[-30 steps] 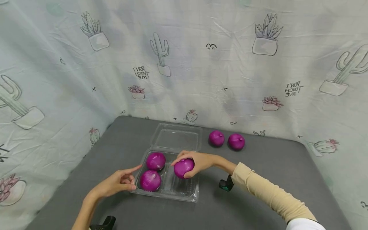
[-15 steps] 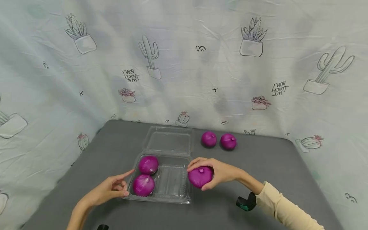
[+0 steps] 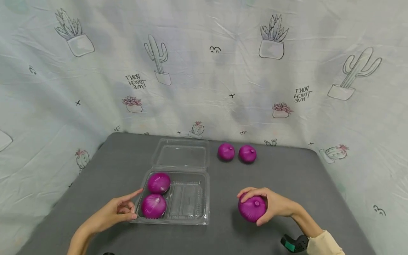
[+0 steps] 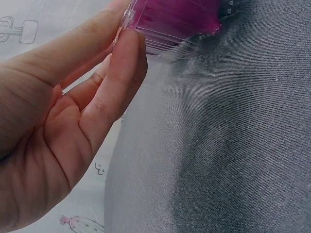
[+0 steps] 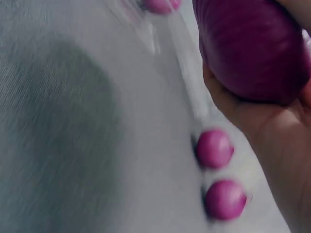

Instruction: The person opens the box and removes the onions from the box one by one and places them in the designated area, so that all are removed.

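A clear plastic hinged container (image 3: 188,222) lies with its lid (image 3: 181,156) folded back. Two purple onions, one behind (image 3: 158,182) and one in front (image 3: 154,206), sit in its left half. My left hand (image 3: 116,210) pinches the container's left front rim, index finger stretched along the side; the left wrist view shows thumb and finger at the clear rim (image 4: 127,22). To the right of the container, my right hand (image 3: 271,205) grips a third purple onion (image 3: 251,208) above the table, fingers over the far side and thumb in front.
Two more purple onions, a left one (image 3: 226,152) and a right one (image 3: 247,153), rest at the back of the grey table (image 3: 287,170), right of the lid. A pale curtain (image 3: 191,71) printed with cacti hangs behind and along the sides.
My right hand has carried its onion from above the container's right half out to the right and nearer. The left hand stays at the rim. The head view has shifted slightly.
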The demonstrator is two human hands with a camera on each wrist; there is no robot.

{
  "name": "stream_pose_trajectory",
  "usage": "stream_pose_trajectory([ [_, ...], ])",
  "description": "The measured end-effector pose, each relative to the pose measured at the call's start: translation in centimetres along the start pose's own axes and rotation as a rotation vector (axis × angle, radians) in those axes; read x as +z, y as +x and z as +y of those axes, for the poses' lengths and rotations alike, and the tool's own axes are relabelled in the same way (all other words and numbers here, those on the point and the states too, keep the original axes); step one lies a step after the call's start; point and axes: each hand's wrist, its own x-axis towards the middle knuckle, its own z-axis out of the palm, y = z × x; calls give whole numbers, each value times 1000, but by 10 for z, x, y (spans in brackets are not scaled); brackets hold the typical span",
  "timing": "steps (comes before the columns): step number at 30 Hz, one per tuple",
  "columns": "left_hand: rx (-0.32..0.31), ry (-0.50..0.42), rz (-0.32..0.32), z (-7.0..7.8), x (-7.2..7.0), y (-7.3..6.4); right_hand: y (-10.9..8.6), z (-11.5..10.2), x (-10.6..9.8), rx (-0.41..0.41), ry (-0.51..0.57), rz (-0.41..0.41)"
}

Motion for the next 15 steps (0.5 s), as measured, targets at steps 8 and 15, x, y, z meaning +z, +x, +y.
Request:
stream_pose_trajectory([
  [8,-11,-9,-1,0,-1,0,-46,25,-30,103,118,209],
  [15,-11,-19,-12,1,-1,0,-64,51,-60,132,111,338],
])
